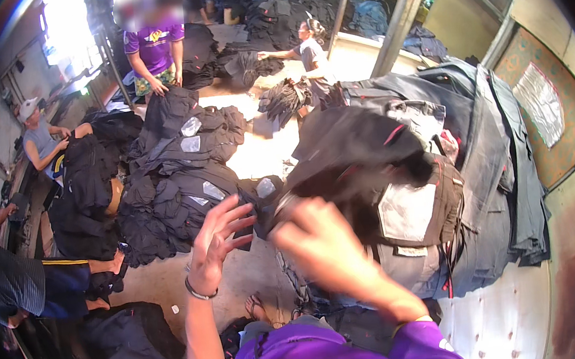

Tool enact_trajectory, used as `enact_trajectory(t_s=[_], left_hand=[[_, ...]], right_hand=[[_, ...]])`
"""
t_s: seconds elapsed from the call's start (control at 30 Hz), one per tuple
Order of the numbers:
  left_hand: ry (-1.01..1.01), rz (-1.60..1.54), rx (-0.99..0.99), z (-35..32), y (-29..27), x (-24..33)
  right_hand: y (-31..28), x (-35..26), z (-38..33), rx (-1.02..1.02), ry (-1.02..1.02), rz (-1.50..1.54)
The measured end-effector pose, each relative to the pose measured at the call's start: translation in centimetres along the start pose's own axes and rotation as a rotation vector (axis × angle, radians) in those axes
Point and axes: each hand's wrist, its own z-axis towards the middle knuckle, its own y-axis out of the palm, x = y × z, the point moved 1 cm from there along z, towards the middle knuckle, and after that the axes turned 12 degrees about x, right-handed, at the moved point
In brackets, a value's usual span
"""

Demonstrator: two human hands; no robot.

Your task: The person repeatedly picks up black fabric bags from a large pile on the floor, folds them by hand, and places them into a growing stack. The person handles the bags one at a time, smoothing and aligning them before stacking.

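Note:
My left hand (219, 245) is raised in front of me with its fingers spread, holding nothing. A dark band circles that wrist. Reaching in from the right, my right hand (320, 235) is blurred, its fingers curled on the near edge of a black garment (346, 143). The garment, smeared by motion, has a small red strip on it and hangs over the big pile at my right. Directly beside it on the pile lies a dark folded garment with a pale grey panel (408, 213). The garment's exact kind is hidden by its folds.
Grey and dark garments (480, 244) form a tall pile at right. Another pile of black clothes (182, 196) stands ahead left. Several people work around: one in purple (154, 50) behind that pile, others along the left wall. A dark bundle (134, 343) lies on the floor (231, 282).

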Motion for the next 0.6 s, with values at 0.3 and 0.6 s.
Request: enact_trajectory(t_s=[0.3,0.6], left_hand=[[-0.16,1.323,-0.384,-0.4,-7.1,-7.7],[-0.338,1.329,-0.429,-3.6,-10.0,-9.1]], right_hand=[[16.5,-6.3,-8.9,-0.618,0.039,0.549],[21.1,4.9,-10.2,-0.645,0.244,0.008]])
